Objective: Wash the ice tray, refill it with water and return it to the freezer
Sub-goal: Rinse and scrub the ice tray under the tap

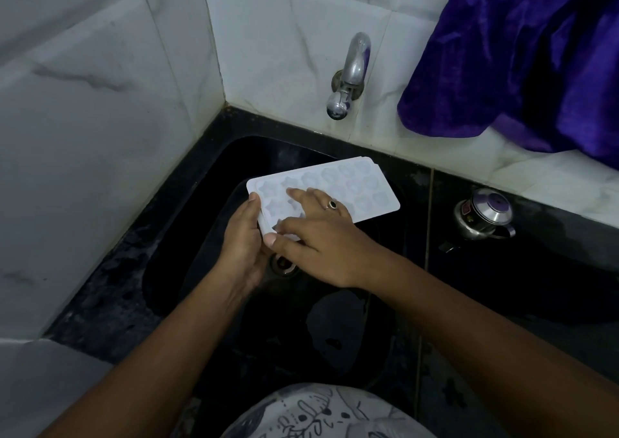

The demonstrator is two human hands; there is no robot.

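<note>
You are holding the ice tray (361,186) over the sink (201,183), your left hand (243,240) gripping its near end and your right hand (321,236) lying spread across the moulds. No water is showing at the tap (350,75), so you are likely washing, with refilling and freezing left.

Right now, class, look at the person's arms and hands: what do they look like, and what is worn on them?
Both forearms are bare: no sleeve, watch or bracelet shows on the left forearm or the right forearm. The right hand wears one ring, a band with a dark oval stone. The left hand shows no ring.
</note>
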